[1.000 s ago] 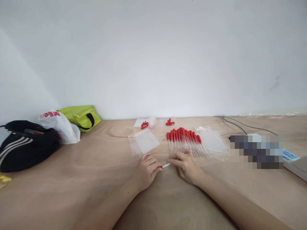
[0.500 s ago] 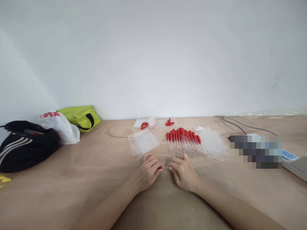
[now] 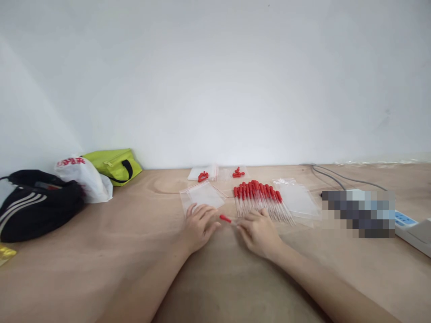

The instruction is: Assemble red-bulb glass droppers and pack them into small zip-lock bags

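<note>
– Scanning from the left edge of the frame, what lies on the wooden desk (image 3: 134, 269)?

– A black fabric bag with white stripes (image 3: 37, 204), a white plastic carrier bag with red print (image 3: 84, 177) and a lime-green zip pouch (image 3: 114, 163). All three sit by the wall, well apart from the hands.

– And at the centre?

– The left hand (image 3: 198, 224) lies open with its fingers spread flat. The fingertips rest at the near edge of a clear zip-lock bag (image 3: 202, 197), and the hand holds nothing. Just right of those fingers lies a single glass dropper with a red rubber bulb (image 3: 225, 219). Its bulb points towards the left hand and its thin tube runs to the right hand (image 3: 259, 231). That hand's fingers are loosely curled, tips at the tube. Whether they pinch it I cannot tell.

– Further right?

– Loose red rubber bulbs (image 3: 203, 176) lie near the wall, and a row of red-bulbed glass droppers (image 3: 261, 197) sits just beyond the right hand. Past that are more clear bags (image 3: 299, 199), then a white power strip (image 3: 412, 229) at the right edge.

– What could go wrong?

– The glass looks like the weak point to me. Sideways pressure on the thin tube could snap it. If unheld, the round dropper could roll across the smooth desk. The right hand also sits close to the row, so a careless sweep would scatter it. The slick bag may slide under flat fingers.
</note>
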Available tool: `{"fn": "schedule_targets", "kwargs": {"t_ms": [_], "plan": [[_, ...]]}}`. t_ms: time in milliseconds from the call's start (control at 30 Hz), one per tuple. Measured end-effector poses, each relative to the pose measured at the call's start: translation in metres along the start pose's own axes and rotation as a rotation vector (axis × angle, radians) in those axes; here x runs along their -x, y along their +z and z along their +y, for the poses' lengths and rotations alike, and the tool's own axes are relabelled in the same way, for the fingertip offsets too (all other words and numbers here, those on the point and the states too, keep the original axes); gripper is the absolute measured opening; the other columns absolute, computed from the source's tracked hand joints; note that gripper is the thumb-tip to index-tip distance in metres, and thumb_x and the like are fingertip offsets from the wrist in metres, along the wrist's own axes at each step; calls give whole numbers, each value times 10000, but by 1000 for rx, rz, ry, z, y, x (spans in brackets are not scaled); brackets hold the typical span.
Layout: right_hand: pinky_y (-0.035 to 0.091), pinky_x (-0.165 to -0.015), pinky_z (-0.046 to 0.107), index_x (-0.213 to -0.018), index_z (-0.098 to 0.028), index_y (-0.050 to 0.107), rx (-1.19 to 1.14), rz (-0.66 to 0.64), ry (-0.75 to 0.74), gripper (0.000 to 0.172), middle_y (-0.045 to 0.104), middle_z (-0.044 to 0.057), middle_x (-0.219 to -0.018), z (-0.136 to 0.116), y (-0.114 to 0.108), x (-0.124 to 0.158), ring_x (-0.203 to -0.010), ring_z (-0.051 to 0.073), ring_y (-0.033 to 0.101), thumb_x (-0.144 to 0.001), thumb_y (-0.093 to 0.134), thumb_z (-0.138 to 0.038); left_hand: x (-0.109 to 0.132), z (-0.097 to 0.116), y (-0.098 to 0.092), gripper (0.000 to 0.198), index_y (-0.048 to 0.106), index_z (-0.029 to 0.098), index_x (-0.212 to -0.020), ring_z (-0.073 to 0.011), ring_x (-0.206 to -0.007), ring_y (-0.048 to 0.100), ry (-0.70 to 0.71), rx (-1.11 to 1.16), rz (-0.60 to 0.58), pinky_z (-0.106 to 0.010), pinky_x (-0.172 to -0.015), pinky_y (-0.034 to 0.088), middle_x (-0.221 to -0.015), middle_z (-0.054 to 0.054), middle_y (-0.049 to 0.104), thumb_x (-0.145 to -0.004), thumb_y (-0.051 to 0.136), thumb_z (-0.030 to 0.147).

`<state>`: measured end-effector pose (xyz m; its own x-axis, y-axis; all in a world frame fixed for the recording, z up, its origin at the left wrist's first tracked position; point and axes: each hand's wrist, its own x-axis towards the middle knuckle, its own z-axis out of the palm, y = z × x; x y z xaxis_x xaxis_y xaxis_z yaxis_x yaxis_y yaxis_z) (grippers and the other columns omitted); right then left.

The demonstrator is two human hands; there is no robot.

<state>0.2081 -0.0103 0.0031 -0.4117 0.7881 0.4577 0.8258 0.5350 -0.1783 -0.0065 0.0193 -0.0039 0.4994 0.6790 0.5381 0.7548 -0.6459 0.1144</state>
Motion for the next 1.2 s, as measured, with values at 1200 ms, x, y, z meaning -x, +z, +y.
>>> {"fn": "schedule_targets", "kwargs": {"t_ms": [1200], "plan": [[159,-1041,424,-1118,-226,564,-231,-175,-253,330,566,42,-1173,-6,18,-5,-1190,190,389,-863,400,-358,18,-4,-6,168,633,159,-737,-255,-824,490,-573,-169,62,-367,-736,398,-810,-76,538,-693,592,316]]}}
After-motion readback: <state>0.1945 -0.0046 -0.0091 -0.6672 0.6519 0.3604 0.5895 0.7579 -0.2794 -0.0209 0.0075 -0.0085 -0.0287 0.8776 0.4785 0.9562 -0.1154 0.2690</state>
